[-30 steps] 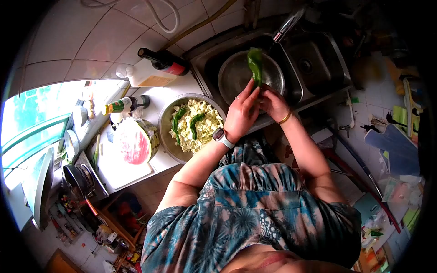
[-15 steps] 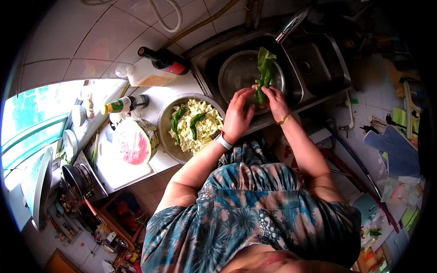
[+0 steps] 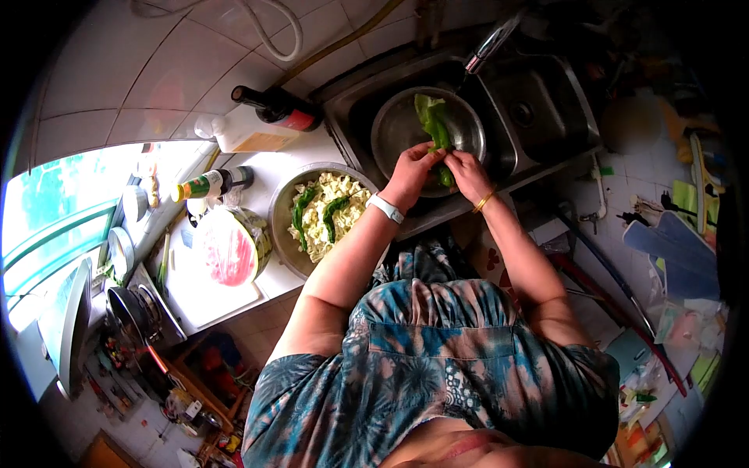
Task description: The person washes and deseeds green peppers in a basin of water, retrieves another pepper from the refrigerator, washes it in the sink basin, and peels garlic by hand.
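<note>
Over a round metal basin [image 3: 388, 118] in the sink, both my hands are closed around a long green pepper [image 3: 439, 136]. My left hand [image 3: 411, 176] pinches it from the left, and my right hand [image 3: 471, 178] grips it near its lower end. A paler, leafy-looking green piece [image 3: 427, 111] extends beyond the pepper's far end; whether the two are joined is unclear. To the left, a metal bowl [image 3: 278, 242] contains chopped cabbage [image 3: 349, 193], with two green peppers lying on top, one at the left [image 3: 299, 212] and one nearer the middle [image 3: 330, 217].
A faucet [image 3: 491, 48] reaches over the double sink, whose second basin [image 3: 546, 132] lies right. Left on the counter are a cut watermelon [image 3: 234, 246] on a white board [image 3: 211, 300], a green-labelled bottle [image 3: 211, 183], a dark bottle [image 3: 277, 108] and a white jug [image 3: 242, 134].
My left hand has turned and closed in on the pepper, its fingers now pinching it. The pepper and leafy piece have tilted left and dropped slightly lower in view.
</note>
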Motion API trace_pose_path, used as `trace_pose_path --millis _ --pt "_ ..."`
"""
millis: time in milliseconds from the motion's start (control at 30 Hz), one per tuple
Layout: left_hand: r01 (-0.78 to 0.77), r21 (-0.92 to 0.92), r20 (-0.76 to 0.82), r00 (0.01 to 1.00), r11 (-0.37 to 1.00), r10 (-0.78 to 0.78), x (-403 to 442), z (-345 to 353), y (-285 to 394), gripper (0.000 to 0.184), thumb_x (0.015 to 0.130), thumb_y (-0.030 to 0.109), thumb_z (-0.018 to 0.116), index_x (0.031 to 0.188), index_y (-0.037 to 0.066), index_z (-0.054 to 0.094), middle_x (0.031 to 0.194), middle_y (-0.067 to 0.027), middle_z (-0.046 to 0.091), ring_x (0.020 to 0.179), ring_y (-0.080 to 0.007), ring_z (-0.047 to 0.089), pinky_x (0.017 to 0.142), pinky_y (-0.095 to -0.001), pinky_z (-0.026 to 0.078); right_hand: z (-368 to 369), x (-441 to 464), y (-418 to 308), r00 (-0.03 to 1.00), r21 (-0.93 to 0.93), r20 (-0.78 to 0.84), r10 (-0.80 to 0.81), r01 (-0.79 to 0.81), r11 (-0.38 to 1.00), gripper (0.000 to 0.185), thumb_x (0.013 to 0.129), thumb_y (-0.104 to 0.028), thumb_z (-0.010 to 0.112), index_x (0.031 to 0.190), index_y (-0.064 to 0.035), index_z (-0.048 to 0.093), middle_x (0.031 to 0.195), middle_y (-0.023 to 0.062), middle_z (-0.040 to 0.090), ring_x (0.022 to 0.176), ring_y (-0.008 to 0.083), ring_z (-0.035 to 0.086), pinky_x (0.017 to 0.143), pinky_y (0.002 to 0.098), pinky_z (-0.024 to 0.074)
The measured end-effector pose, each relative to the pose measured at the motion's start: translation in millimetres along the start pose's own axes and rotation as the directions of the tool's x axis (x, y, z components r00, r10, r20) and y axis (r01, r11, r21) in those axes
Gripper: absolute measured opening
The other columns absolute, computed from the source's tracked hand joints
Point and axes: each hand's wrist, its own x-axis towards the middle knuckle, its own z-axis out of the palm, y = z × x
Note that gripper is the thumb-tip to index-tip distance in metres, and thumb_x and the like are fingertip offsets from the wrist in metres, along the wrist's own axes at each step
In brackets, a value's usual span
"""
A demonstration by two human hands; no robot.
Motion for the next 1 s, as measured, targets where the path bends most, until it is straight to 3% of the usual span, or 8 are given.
trace_pose_path --millis 167,267,400,500,567,667,800,1000 --pt "-0.283 0.142 -0.036 0.956 0.948 0.291 23.0 -8.2 -29.2 0.02 0.092 0.017 0.063 0.103 0.001 0.063 0.09 -0.0028 0.066 0.08 -0.0112 0.061 0.072 -0.0236 0.046 -10.7 13.9 22.4 0.981 0.066 0.122 0.151 -0.16 0.985 0.033 0.097 -0.032 0.052 0.096 -0.0005 0.061 0.072 0.0032 0.058 0.068 0.0124 0.06 0.05 0.0292 0.0482" --pt "-0.312 0.251 -0.213 0.906 0.916 0.367 32.0 -1.2 -24.2 0.023 0.091 0.012 0.063 0.107 -0.004 0.059 0.089 -0.0063 0.066 0.081 -0.0116 0.061 0.072 -0.0251 0.048 -23.7 34.9 37.7 0.975 -0.136 0.212 -0.059 0.09 0.987 0.029 0.093 -0.03 0.059 0.098 -0.0021 0.062 0.076 0.0046 0.06 0.074 0.0139 0.06 0.063 0.0332 0.0511" --pt "-0.089 0.004 -0.27 0.959 0.996 0.087 52.4 -1.6 -11.3 0.022 0.09 0.011 0.062 0.106 -0.004 0.058 0.087 -0.0071 0.065 0.077 -0.0138 0.061 0.068 -0.0272 0.048 -52.2 66.7 2.4 0.911 -0.465 -0.303 -0.281 0.116 0.878 0.035 0.084 -0.017 0.066 0.117 -0.0059 0.058 0.11 0.0157 0.063 0.085 0.026 0.064 0.08 0.0377 0.0506" --pt "-0.141 0.149 -0.253 0.951 0.979 0.176 69.6 0.5 -6.8 0.024 0.088 0.012 0.063 0.106 -0.004 0.058 0.086 -0.0085 0.065 0.076 -0.0168 0.062 0.066 -0.0301 0.049 -74.4 113.3 -6.1 0.809 -0.55 -0.358 -0.466 0.22 0.805 0.046 0.083 -0.012 0.064 0.128 -0.0079 0.051 0.132 0.0189 0.051 0.101 0.0333 0.06 0.088 0.0412 0.0492" --pt "-0.3 0.452 -0.229 0.871 0.84 0.434 80.0 2.8 -9.6 0.026 0.086 0.011 0.064 0.105 -0.005 0.057 0.085 -0.0131 0.066 0.075 -0.0226 0.063 0.067 -0.0337 0.049 -83.2 136.1 -1.4 0.772 -0.669 -0.244 -0.587 0.304 0.678 0.054 0.082 -0.01 0.063 0.134 -0.0092 0.046 0.143 0.0183 0.039 0.112 0.0357 0.055 0.093 0.0435 0.0473" --pt "-0.439 0.574 -0.173 0.76 0.691 0.626 91.5 2.5 -14.7 0.027 0.084 0.011 0.064 0.104 -0.006 0.057 0.087 -0.019 0.066 0.077 -0.0299 0.064 0.07 -0.0359 0.049 -84.0 137.7 6.7 0.866 -0.672 -0.261 -0.426 0.154 0.725 0.055 0.081 -0.008 0.063 0.134 -0.0092 0.045 0.139 0.0192 0.043 0.116 0.0377 0.052 0.095 0.0449 0.0466" --pt "-0.43 0.567 -0.176 0.77 0.702 0.613 83.5 5.4 -14.6 0.026 0.085 0.011 0.062 0.105 -0.006 0.058 0.091 -0.0222 0.066 0.081 -0.0343 0.063 0.072 -0.0367 0.049 -91.2 133.1 5.6 0.824 -0.689 -0.2 -0.531 0.267 0.674 0.048 0.081 -0.008 0.063 0.128 -0.0074 0.051 0.131 0.0186 0.051 0.112 0.0388 0.055 0.092 0.0449 0.0475" --pt "-0.45 0.528 -0.197 0.76 0.721 0.619 88.8 2.7 -24.7 0.026 0.085 0.01 0.06 0.106 -0.006 0.057 0.087 -0.0195 0.066 0.078 -0.0299 0.065 0.069 -0.037 0.05 -51.5 117.0 0.8 0.835 -0.351 -0.437 -0.336 0.186 0.918 0.03 0.087 -0.016 0.062 0.113 -0.0025 0.06 0.108 0.0157 0.064 0.097 0.0352 0.063 0.084 0.0408 0.0485"
